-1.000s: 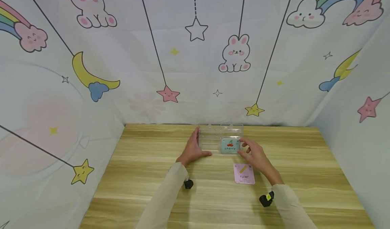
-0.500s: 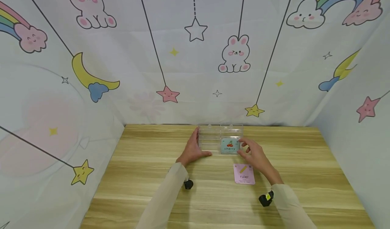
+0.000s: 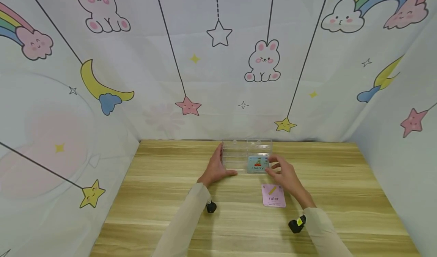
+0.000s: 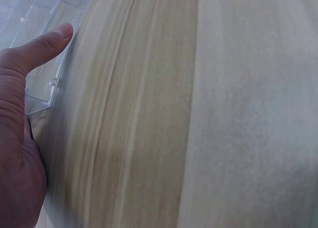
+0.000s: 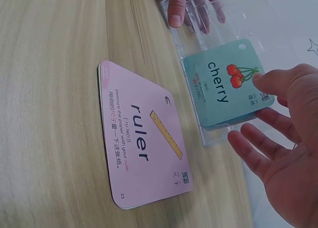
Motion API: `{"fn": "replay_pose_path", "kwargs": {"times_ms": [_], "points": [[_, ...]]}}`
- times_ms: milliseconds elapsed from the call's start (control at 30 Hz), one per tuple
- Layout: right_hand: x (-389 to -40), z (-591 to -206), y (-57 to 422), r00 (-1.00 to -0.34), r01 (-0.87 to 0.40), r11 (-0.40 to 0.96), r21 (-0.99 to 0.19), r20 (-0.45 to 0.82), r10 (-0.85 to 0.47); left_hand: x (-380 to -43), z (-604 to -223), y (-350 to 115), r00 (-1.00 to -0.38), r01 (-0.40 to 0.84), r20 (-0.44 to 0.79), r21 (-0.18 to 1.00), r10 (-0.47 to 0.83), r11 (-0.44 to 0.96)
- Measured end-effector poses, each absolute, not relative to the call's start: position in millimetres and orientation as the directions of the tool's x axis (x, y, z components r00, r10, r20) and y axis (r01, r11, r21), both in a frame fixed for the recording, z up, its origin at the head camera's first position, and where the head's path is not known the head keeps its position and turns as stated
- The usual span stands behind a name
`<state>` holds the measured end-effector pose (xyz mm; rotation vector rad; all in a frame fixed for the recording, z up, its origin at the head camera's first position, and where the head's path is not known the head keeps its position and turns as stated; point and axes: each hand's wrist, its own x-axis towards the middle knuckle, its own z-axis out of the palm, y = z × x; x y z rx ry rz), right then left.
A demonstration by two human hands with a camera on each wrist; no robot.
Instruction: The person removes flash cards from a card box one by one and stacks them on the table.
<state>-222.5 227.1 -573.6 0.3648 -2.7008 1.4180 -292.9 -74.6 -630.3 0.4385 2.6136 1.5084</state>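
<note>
Two cards: cherry card [image 3: 257, 164] slotted, ruler card [image 3: 273, 196] flat

Clear organizer [image 3: 235, 153] sits just below and right of frame center, head view. Left hand [image 3: 214, 169] is clamped on its left side, thumb along the front edge. Cherry card is in its lower-right compartment; right hand [image 3: 285, 174] pinches that card's right edge. Ruler card lies on the table [image 3: 136, 211], lower right of frame, near right hand.
</note>
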Motion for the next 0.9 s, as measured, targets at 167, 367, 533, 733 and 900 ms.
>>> {"fn": "replay_pose_path", "kwargs": {"times_ms": [167,367,533,733,900], "points": [[-223,-577,226,-0.964,-0.258,0.528,-0.809,0.180,-0.196,-293,-630,-75,-0.954,0.200,0.064,0.865,0.293,0.460],[-225,-580,223,-0.957,-0.282,0.547,-0.788,0.190,-0.219,-292,-629,-75,-0.955,0.195,0.058,0.864,0.291,0.465],[-227,-575,220,-0.963,-0.259,0.556,-0.790,0.171,-0.206,-292,-629,-74,-0.954,0.202,0.065,0.861,0.292,0.468],[-229,-566,217,-0.967,-0.249,0.553,-0.795,0.170,-0.190,-292,-630,-74,-0.955,0.197,0.062,0.864,0.290,0.464],[-229,-561,216,-0.968,-0.249,0.563,-0.788,0.186,-0.168,-293,-631,-75,-0.954,0.200,0.065,0.867,0.294,0.456]]}}
